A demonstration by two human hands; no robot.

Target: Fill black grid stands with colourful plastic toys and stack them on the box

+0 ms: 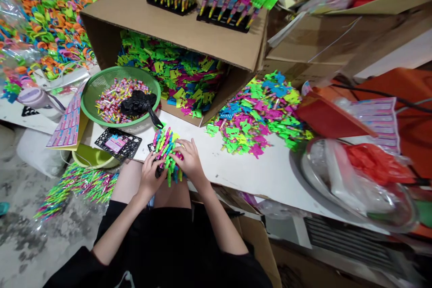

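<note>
A bundle of pink, green, blue and yellow plastic pieces [167, 146] is held over my lap at the table's front edge. My left hand [150, 172] is closed around its left side, where part of a black rack shows under the fingers. On the right side of the bundle, my right hand [188, 158] presses with bent fingers. Just left of the hands lies a flat black perforated rack [130, 146] with a pink card [115, 143] on it. Behind it, a green basket [88, 94] holds small candy-like tubes [110, 103] and a black plastic bag [137, 102].
An open cardboard box [118, 9] full of colourful pieces carries two filled racks [222, 15] on top. A loose pile [256, 117] lies right of it. Further right is a metal basin [303, 184] with plastic bags. More pieces [81, 184] lie below at left.
</note>
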